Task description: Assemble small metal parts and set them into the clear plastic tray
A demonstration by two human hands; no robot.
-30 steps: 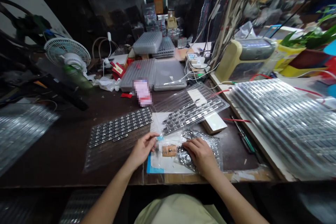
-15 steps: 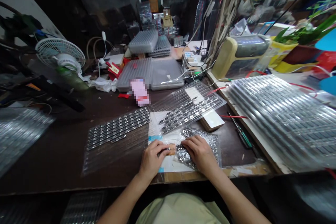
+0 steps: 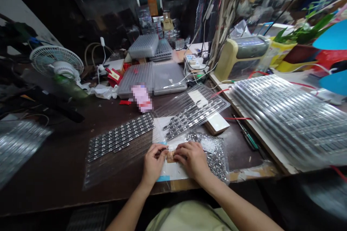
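My left hand is closed in a pinch near the table's front edge, and whatever sits between its fingertips is too small to name. Close beside it, my right hand has its fingertips pressed together at a small brown block that lies between both hands on a white sheet. A clear bag of small shiny metal parts lies just right of my right hand. Beyond my hands, a clear ribbed tray holds rows of dark metal pieces. Another tray, left of my left hand, holds more rows.
A white box supports the right tray's edge. A green-handled screwdriver lies farther right, beside a stack of filled clear trays. A fan stands back left; closed plastic cases lie at the back.
My right hand has moved left, off the bag of metal parts, to the brown block beside my left hand. The left hand stays pinched there. The camera view has shifted slightly.
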